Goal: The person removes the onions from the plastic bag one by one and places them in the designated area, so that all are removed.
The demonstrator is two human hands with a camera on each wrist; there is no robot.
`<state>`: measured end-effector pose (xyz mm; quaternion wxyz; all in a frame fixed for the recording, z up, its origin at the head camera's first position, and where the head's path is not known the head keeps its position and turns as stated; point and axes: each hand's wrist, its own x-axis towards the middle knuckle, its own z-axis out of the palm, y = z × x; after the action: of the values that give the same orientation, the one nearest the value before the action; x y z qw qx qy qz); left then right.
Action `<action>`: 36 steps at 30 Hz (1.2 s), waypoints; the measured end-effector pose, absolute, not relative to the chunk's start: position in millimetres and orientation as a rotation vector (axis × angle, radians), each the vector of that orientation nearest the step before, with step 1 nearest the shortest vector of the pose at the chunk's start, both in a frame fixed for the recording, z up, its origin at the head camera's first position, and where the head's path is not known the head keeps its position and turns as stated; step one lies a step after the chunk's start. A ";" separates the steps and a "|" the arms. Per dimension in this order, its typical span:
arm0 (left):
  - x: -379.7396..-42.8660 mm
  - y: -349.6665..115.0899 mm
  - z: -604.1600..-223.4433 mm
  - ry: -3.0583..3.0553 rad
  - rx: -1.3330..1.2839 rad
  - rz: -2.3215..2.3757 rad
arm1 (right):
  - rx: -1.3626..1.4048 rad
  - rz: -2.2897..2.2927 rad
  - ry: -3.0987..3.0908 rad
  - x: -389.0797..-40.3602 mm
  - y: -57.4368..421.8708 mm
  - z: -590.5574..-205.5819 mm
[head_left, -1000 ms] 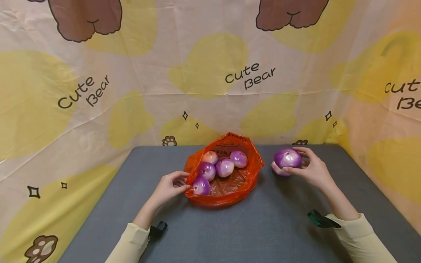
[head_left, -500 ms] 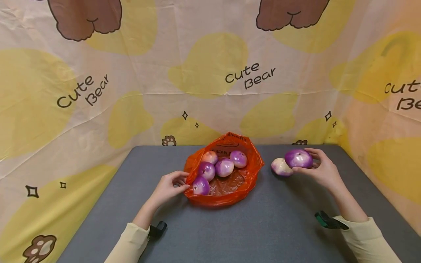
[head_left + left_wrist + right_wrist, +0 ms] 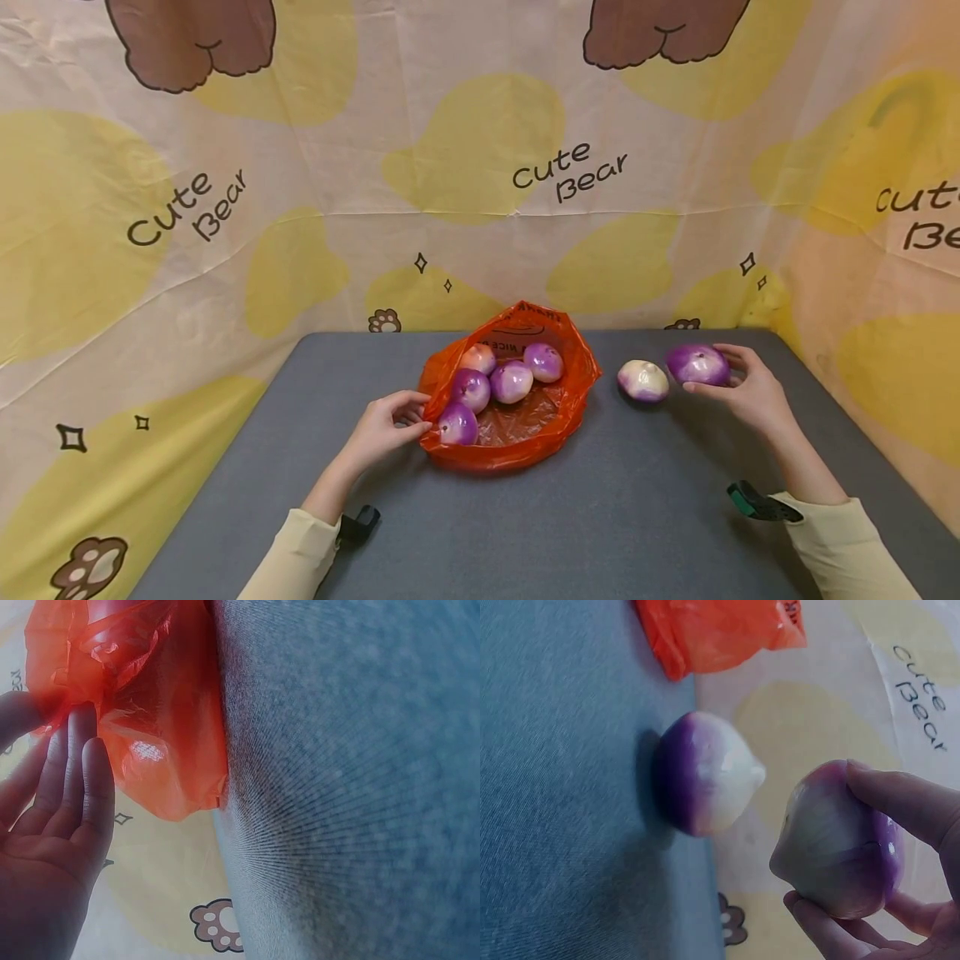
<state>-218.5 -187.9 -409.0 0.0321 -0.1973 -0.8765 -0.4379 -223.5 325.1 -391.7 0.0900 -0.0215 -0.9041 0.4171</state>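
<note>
An orange-red plastic bag (image 3: 517,457) lies with its mouth toward me, several purple-and-white onions (image 3: 512,382) inside it. My left hand (image 3: 388,430) pinches the left edge of the bag's mouth between thumb and fingers; the left wrist view shows the bag film (image 3: 161,761) bunched at the fingertips. My right hand (image 3: 752,392) grips one purple onion (image 3: 697,365) between thumb and fingers, its pale pointed end facing down. To the left of that hand, a second onion (image 3: 642,382) sits on the table with its white tip up. A small gap separates the two onions.
The grey table (image 3: 540,533) carries the bag near its back edge. A patterned cloth (image 3: 480,167) with bears and lettering hangs behind and along both sides. Dark wrist straps (image 3: 763,502) sit at both sleeves.
My right hand has moved right with its onion, away from the onion on the table, which now shows whole. My left hand and the bag have hardly moved.
</note>
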 end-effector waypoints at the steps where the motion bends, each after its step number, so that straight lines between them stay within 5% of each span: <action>1: -216.6 -186.7 -405.8 -2.703 -0.612 -1.349 | -0.074 1.241 -2.687 -224.1 326.4 -393.8; 8: -233.8 -196.5 -432.0 -2.692 -0.605 -1.372 | -0.125 1.253 -2.687 -226.9 334.3 -405.6; 36: -233.7 -198.0 -432.4 -2.683 -0.598 -1.386 | -0.191 1.185 -2.787 -244.7 344.8 -436.4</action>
<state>-233.7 -198.0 -432.4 0.0316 -0.1942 -0.8711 -0.4500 -244.7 344.8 -436.4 0.0536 -0.0627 -0.9172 0.3899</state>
